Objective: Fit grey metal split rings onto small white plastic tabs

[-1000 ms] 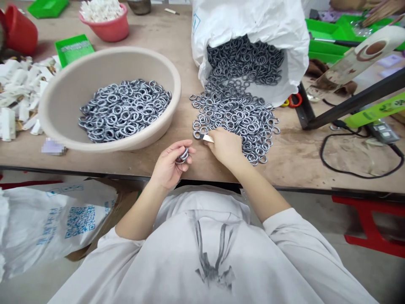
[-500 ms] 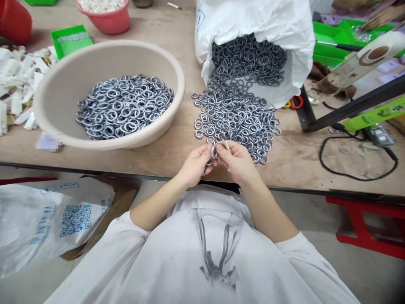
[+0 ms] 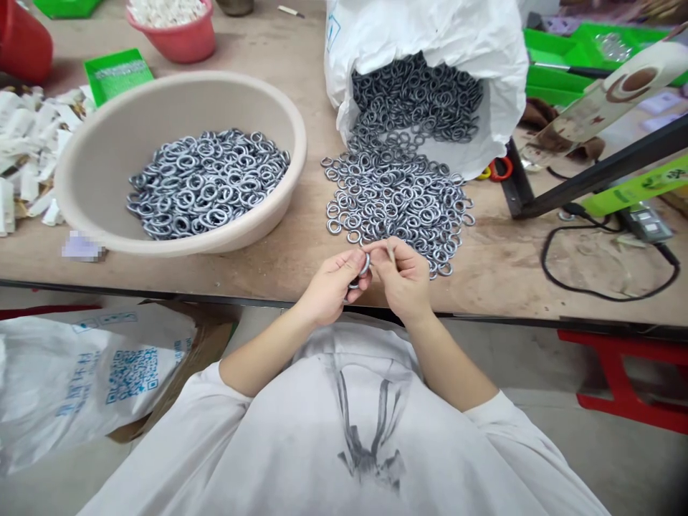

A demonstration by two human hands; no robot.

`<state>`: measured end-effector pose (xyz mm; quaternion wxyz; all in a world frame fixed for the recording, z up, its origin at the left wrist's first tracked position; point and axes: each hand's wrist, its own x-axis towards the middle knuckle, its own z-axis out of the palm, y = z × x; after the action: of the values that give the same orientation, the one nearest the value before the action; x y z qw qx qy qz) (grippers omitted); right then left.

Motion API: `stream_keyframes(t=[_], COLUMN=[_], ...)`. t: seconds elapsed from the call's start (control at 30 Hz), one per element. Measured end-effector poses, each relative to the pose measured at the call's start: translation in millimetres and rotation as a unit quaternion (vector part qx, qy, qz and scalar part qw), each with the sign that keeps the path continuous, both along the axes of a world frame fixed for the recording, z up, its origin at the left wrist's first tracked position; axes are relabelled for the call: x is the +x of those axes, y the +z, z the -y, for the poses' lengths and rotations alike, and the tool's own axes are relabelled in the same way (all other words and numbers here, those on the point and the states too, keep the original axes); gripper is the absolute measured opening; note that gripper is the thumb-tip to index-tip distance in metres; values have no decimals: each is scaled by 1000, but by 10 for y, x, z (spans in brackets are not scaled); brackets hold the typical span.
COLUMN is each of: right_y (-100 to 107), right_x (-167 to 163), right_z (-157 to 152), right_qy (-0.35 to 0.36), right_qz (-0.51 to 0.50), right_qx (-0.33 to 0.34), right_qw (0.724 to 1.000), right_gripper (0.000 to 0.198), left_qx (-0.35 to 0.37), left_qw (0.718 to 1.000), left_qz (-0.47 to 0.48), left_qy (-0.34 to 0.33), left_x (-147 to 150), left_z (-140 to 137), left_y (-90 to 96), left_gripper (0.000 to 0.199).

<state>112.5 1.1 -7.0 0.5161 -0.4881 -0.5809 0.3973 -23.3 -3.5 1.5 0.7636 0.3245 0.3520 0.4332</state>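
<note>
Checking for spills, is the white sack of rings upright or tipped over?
Tipped over: the white sack lies on its side, metal rings spilling onto the table.

Silver-grey metal rings (image 3: pixel 395 201) everywhere, some piled in a beige basin (image 3: pixel 107 143), the rest spilling from a white sack (image 3: pixel 430 29). Brownish-tan tabletop (image 3: pixel 510 265), bright green trays (image 3: pixel 115 72), a pinkish-red bowl (image 3: pixel 180 43), a red stool (image 3: pixel 623 373), and a white shirt (image 3: pixel 344 444) with a grey print.
</note>
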Motion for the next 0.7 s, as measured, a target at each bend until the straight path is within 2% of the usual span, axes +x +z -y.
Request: stream_keyframes(t=[0.13,0.23,0.33,0.53,0.7], right_y=[68,117,136,132,91], right_x=[117,151,131,125,88], right_z=[24,76,112,107,91], right_qy=[32,60,67,58,83], right_qz=[106,219,278,299,254], right_qx=[52,90,87,94,61], right_qw=[993,970,954,948,962], right_gripper=[49,51,50,50,52], left_qx=[0,-16,-29,-39,-47], left_qw=[1000,1000,999,999,999], left_qz=[9,16,24,25,27], left_qy=[7,11,18,20,1], left_x=[-35,-40,-17,9,-39], left_z=[-14,-19,-8,9,-24], left_y=[-2,-6,-5,-14,-48], left_gripper=[47,46,46,48,46])
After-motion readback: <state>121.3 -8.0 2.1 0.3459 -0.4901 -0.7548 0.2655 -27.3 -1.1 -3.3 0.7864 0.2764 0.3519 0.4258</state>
